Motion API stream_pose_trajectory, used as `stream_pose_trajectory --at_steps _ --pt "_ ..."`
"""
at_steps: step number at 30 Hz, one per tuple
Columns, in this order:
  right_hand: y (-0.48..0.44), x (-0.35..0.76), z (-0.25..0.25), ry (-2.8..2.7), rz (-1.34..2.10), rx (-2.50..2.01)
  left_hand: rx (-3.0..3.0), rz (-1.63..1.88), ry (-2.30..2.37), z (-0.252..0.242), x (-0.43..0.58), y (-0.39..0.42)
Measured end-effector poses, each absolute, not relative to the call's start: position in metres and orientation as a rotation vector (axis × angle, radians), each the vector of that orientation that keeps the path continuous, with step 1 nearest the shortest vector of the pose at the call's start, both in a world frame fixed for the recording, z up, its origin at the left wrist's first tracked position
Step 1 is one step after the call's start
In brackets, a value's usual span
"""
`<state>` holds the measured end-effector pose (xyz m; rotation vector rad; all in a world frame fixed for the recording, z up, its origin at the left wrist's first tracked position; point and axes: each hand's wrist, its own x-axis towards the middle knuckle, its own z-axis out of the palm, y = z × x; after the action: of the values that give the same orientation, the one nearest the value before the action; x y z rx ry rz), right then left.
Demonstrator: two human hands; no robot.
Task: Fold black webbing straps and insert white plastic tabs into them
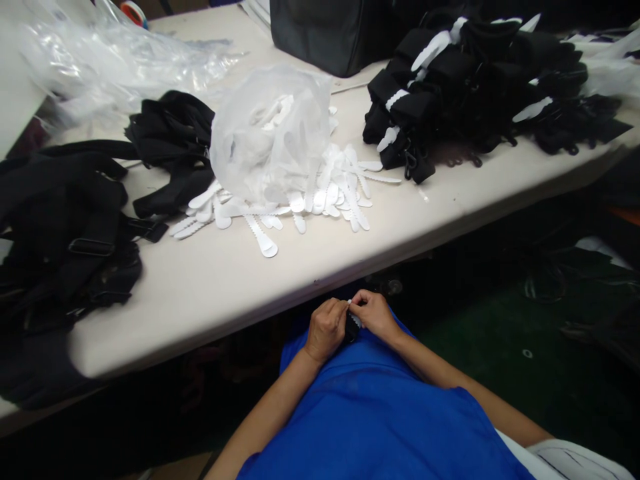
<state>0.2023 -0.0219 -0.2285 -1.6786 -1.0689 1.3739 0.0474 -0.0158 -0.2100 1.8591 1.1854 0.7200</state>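
My left hand and my right hand meet over my lap, just below the table's front edge, above my blue shirt. Both are closed on a small black strap piece with a white toothed plastic strip at its top. My right fingers pinch the white strip; my left fingers wrap the black piece. Most of the piece is hidden between my hands.
On the cream table lies a heap of white plastic strips under a clear bag. Black strap bundles lie at the left and back right. A black bag stands behind. Dark floor lies to the right.
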Motion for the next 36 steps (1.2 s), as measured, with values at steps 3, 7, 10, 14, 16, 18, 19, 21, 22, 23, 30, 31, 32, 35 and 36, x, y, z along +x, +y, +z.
stream_pose_trajectory --at_steps 3,7,10,14,16,18,19,21,22,23,30,31,32,35,36 --pt "-0.027 0.204 -0.228 -0.996 1.429 -1.627 1.797 0.716 1.175 -0.207 0.046 -0.016" --pt "-0.03 0.208 -0.226 -0.962 1.516 -1.547 1.632 0.718 1.249 -0.204 0.047 -0.013" --pt "-0.032 0.211 -0.226 -0.963 1.548 -1.496 1.47 0.72 1.305 -0.209 0.049 -0.01" --pt "-0.034 0.213 -0.227 -0.965 1.557 -1.444 1.259 0.697 1.305 -0.214 0.052 -0.003" --pt "-0.036 0.212 -0.227 -0.979 1.533 -1.423 1.168 0.65 1.262 -0.213 0.052 0.001" --pt "-0.039 0.21 -0.225 -1.008 1.466 -1.414 1.095 0.602 1.226 -0.21 0.052 0.005" --pt "-0.041 0.209 -0.224 -1.025 1.415 -1.417 1.069 0.586 1.218 -0.209 0.052 0.006" --pt "-0.045 0.208 -0.219 -1.058 1.27 -1.455 1.034 0.577 1.223 -0.206 0.052 0.007" --pt "-0.048 0.207 -0.216 -1.082 1.18 -1.492 1.023 0.581 1.234 -0.204 0.053 0.006" --pt "-0.05 0.207 -0.213 -1.118 1.087 -1.536 1.015 0.589 1.249 -0.203 0.054 0.005" --pt "-0.052 0.206 -0.203 -1.258 1.182 -1.713 1.041 0.67 1.302 -0.196 0.06 -0.005" --pt "-0.051 0.206 -0.205 -1.215 1.217 -1.701 1.043 0.673 1.301 -0.195 0.06 -0.005" --pt "-0.049 0.205 -0.207 -1.171 1.24 -1.685 1.04 0.672 1.298 -0.194 0.059 -0.006" --pt "-0.045 0.204 -0.214 -1.081 1.291 -1.636 1.009 0.662 1.281 -0.194 0.057 -0.005" --pt "-0.045 0.204 -0.215 -1.079 1.303 -1.617 0.994 0.661 1.274 -0.195 0.057 -0.005"
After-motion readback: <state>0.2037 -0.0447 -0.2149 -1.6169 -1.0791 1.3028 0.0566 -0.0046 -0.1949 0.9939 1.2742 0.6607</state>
